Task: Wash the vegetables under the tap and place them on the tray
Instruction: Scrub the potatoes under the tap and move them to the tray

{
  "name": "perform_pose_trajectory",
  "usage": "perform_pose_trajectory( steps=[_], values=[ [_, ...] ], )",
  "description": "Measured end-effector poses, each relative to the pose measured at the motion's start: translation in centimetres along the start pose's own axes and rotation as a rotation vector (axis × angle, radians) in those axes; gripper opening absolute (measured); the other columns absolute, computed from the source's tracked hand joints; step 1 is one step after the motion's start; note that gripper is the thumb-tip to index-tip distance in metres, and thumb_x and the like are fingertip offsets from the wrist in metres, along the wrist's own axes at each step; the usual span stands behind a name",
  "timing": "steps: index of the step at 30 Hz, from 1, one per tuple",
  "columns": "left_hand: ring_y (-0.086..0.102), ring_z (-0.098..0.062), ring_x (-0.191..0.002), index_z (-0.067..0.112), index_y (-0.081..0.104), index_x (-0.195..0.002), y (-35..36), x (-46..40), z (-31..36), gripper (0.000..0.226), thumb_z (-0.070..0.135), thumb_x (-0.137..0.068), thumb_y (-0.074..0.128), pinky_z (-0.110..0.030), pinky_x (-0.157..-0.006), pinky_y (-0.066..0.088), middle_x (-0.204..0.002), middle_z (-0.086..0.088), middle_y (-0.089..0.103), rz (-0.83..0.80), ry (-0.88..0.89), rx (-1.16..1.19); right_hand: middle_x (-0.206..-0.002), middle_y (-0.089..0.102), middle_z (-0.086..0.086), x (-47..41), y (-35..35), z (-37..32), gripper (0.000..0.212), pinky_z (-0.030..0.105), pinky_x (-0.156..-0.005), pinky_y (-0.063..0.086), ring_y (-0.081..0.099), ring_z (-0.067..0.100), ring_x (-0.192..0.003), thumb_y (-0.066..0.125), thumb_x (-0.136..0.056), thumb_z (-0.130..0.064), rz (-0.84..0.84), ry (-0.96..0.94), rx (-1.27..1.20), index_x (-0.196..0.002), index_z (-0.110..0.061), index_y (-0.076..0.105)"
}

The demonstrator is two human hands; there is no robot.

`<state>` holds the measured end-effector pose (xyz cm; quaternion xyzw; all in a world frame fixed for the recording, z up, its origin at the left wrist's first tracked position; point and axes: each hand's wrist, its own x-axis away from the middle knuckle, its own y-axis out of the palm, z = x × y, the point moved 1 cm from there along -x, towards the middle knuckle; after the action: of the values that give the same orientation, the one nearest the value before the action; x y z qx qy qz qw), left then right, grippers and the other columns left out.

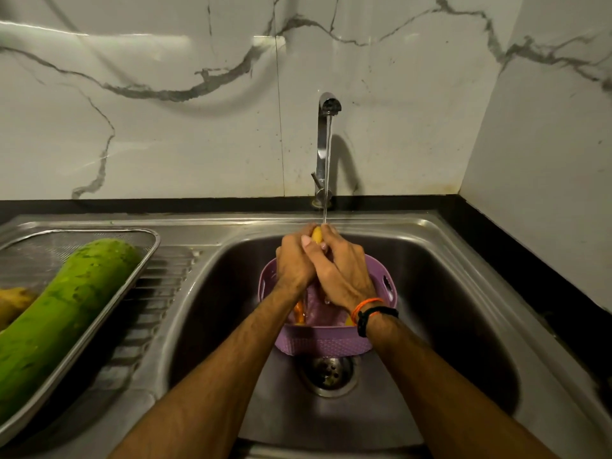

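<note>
drain (pixel 329 376): nearest, at the bottom of the sink (pixel 457 293), partly covered by the basket's front edge.
basket (pixel 323 341): purple plastic, sitting in the basin just behind the drain; something orange (pixel 299 312) lying inside at the left, more possibly hidden under the wrists.
left hand (pixel 293 265): curled round the lower part of the yellow vegetable, gripping it.
right hand (pixel 344 270): wrapped over the left and round the same piece, gripping too (orange and black bands on the wrist).
yellow vegetable (pixel 317 234): only the tip showing above the fingers, held over the basket and right under the stream.
tap (pixel 326 140): running, thin stream (pixel 327 180) landing on the tip.
tray (pixel 145 260): steel mesh, on the draining surface to the left, well apart from the hands; already holding a long green gourd (pixel 59 319) and a brownish piece (pixel 15 303) at the far left edge.
step in hand: rinsing this piece, by the look of it.
doing it well: best to turn the piece so every side meets the water, rub along its length, keep a firm hold since wet skin is likely slippery, shake off drips over the basin before crossing to the tray.
</note>
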<state>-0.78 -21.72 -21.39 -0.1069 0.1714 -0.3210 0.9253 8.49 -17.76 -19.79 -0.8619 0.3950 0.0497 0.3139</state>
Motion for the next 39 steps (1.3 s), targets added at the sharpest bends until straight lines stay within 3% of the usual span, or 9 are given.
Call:
perform_pose_trajectory(
  steps=[3, 6, 10, 15, 19, 27, 32, 35, 39],
  values=[
    [0.06, -0.014, -0.101, 0.015, 0.061, -0.127, 0.2, 0.1, 0.0, 0.031, 0.024, -0.097, 0.056, -0.016, -0.077, 0.047, -0.107, 0.001, 0.065, -0.017, 0.024, -0.077, -0.151, 0.043, 0.008, -0.3, -0.2, 0.3, 0.062, 0.009, -0.1, 0.023, 0.043, 0.017, -0.135, 0.049, -0.099, -0.045, 0.013, 0.001, 0.009, -0.149, -0.011, 0.038],
    [0.059, -0.009, -0.096, 0.016, 0.064, -0.123, 0.0, 0.1, 0.1, 0.027, 0.017, -0.098, 0.054, -0.01, -0.077, 0.048, -0.101, 0.006, 0.064, 0.001, 0.059, -0.098, -0.152, 0.043, 0.008, -0.1, 0.1, 0.7, 0.064, 0.01, -0.1, 0.022, 0.042, 0.018, -0.136, 0.05, -0.098, -0.045, 0.01, -0.018, 0.04, -0.15, -0.01, 0.037],
    [0.063, -0.018, -0.097, 0.02, 0.062, -0.121, 0.2, 0.0, -0.5, 0.029, 0.033, -0.096, 0.057, -0.014, -0.066, 0.049, -0.107, -0.007, 0.065, 0.002, 0.036, -0.156, -0.145, 0.051, 0.006, -0.7, 0.0, 0.8, 0.054, 0.008, -0.1, 0.026, 0.05, 0.014, -0.129, 0.053, -0.098, -0.04, 0.058, 0.008, 0.011, -0.142, -0.01, 0.048],
    [0.062, -0.017, -0.102, 0.024, 0.064, -0.125, 0.0, 0.0, -0.5, 0.04, 0.038, -0.087, 0.067, -0.034, -0.089, 0.056, -0.108, -0.005, 0.069, 0.0, 0.094, -0.205, -0.107, 0.064, -0.005, -1.3, 0.0, 1.1, 0.044, -0.004, -0.066, 0.037, 0.052, -0.006, -0.078, 0.067, -0.091, -0.032, 0.126, 0.105, -0.076, -0.133, -0.018, 0.06],
    [0.055, -0.023, -0.122, 0.02, 0.058, -0.135, -0.3, -0.1, -0.6, 0.058, 0.029, -0.08, 0.073, -0.04, -0.102, 0.05, -0.127, -0.009, 0.063, 0.035, 0.064, -0.235, -0.115, 0.07, -0.001, -2.0, 0.3, 2.1, 0.046, 0.015, -0.088, 0.051, 0.065, 0.007, -0.098, 0.079, -0.079, -0.021, 0.204, 0.2, -0.189, -0.123, -0.018, 0.067],
    [0.061, -0.02, -0.117, 0.012, 0.059, -0.134, -0.5, -0.2, -0.7, 0.059, 0.014, -0.078, 0.076, -0.034, -0.101, 0.051, -0.125, -0.008, 0.067, 0.042, 0.13, -0.254, -0.104, 0.073, 0.002, -2.9, 0.2, 2.9, 0.045, 0.017, -0.08, 0.055, 0.068, 0.009, -0.093, 0.087, -0.069, -0.008, 0.238, 0.322, -0.341, -0.111, -0.013, 0.072],
    [0.065, -0.026, -0.114, 0.005, 0.052, -0.138, -1.8, -0.7, -1.0, 0.069, -0.009, -0.075, 0.077, -0.044, -0.098, 0.054, -0.125, -0.014, 0.066, -0.191, -0.199, 0.273, -0.103, 0.072, 0.005, -3.1, -0.3, 3.2, 0.043, 0.008, -0.059, 0.051, 0.065, 0.001, -0.078, 0.083, -0.073, -0.003, 0.237, 0.328, -0.445, -0.113, -0.009, 0.07],
    [0.067, -0.032, -0.108, 0.004, 0.055, -0.132, -2.4, -0.6, -1.1, 0.045, -0.011, -0.09, 0.058, -0.048, -0.09, 0.057, -0.119, -0.018, 0.067, -0.248, -0.343, 0.588, -0.107, 0.072, 0.004, -3.2, -0.2, 3.3, 0.041, 0.011, -0.069, 0.054, 0.067, 0.006, -0.086, 0.08, -0.076, -0.002, 0.211, 0.3, -0.464, -0.115, -0.01, 0.07],
    [0.064, -0.034, -0.111, 0.003, 0.055, -0.134, -2.4, -0.9, -1.1, 0.04, -0.006, -0.094, 0.054, -0.042, -0.079, 0.061, -0.128, -0.021, 0.06, -0.171, -0.4, 0.736, -0.124, 0.066, 0.004, -3.2, 0.1, 2.8, 0.043, 0.018, -0.086, 0.053, 0.063, 0.012, -0.107, 0.069, -0.088, -0.006, 0.125, 0.226, -0.427, -0.13, -0.012, 0.061]
  ],
)
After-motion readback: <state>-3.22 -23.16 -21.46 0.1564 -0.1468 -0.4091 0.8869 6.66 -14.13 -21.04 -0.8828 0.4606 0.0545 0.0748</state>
